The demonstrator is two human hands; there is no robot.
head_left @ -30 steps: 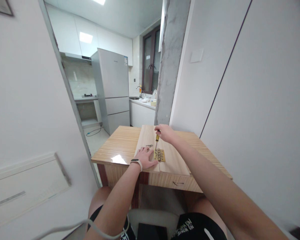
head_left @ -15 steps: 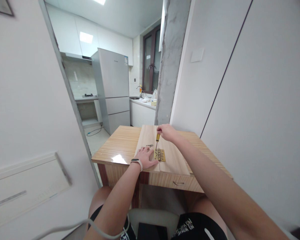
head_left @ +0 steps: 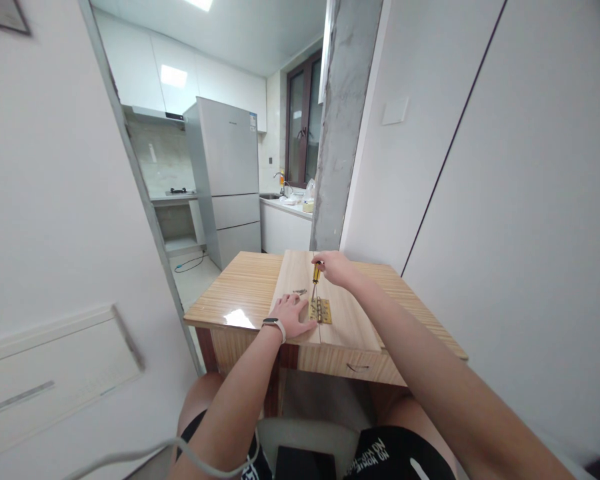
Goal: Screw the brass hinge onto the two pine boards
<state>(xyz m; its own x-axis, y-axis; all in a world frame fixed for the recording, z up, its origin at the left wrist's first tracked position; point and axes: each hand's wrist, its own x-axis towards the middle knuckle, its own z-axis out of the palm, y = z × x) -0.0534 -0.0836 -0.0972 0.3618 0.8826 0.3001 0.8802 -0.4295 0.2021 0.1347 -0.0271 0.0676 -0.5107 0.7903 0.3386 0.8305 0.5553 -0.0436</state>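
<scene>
A brass-coloured hinge [head_left: 325,312] lies flat across the seam between two pale wooden boards [head_left: 353,327]. My right hand [head_left: 336,268] is closed on the yellow and black handle of a screwdriver [head_left: 317,273], held nearly upright. Its tip points down at the upper left part of the hinge; contact is too small to make out. My left hand [head_left: 293,317] rests with fingers spread on the left board, thumb and fingertips beside the hinge's left edge. A small pile of screws [head_left: 300,291] lies on that board just beyond my left fingers.
The boards lie on a striped wooden table [head_left: 240,283] with a drawer handle [head_left: 357,367] at its front. A white cable [head_left: 130,457] runs near my left forearm. Beyond the table stand a grey fridge [head_left: 233,153] and a kitchen counter [head_left: 285,223]. A wall rises to the right.
My right hand and the top of the screwdriver have dropped very slightly, and the grip has turned a little. My left hand has stayed in place.
</scene>
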